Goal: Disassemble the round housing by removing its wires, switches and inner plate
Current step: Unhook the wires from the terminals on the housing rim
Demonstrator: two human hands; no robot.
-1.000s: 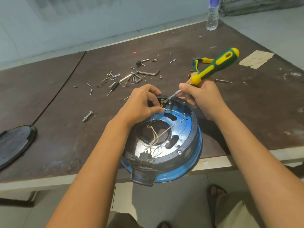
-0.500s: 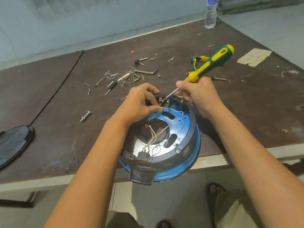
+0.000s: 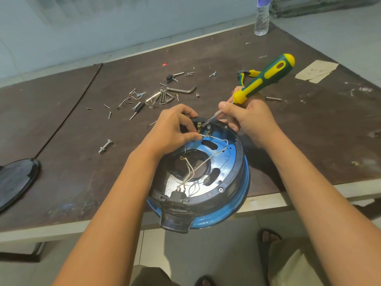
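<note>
Overhanging the near edge of a dark brown table [image 3: 309, 141], a round housing [image 3: 233, 201] with a blue outer shell and black inner rim lay tilted toward the camera, its open side up. Inside, a blue inner plate [image 3: 224, 159] with oval slots carried white wires [image 3: 198, 168] that ran from a black connector [image 3: 177, 196] at the near rim up to a switch terminal block [image 3: 203, 129] at the far rim. The left hand [image 3: 175, 131] was closed in a pinch on one white wire just beside the terminals. The right hand [image 3: 251, 118] was gripping a green-and-yellow screwdriver [image 3: 263, 77] by the base of its handle, the metal shaft angled down so that its tip met the terminal block; whether it sat in a screw head could not be told.

Beyond the housing, loose screws and small hardware [image 3: 142, 100] lay scattered on the tabletop, with a bent hex key [image 3: 183, 90] among them and a single bolt [image 3: 105, 146] lying apart to the left. Yellow-handled pliers [image 3: 246, 74] rested behind the screwdriver. A black round cover [image 3: 16, 180] sat at the table's left edge, a scrap of cardboard [image 3: 315, 71] lay at the right, and a clear plastic bottle [image 3: 261, 19] stood at the far corner. Below the table edge, a sandalled foot [image 3: 268, 238] showed on the tiled floor.
</note>
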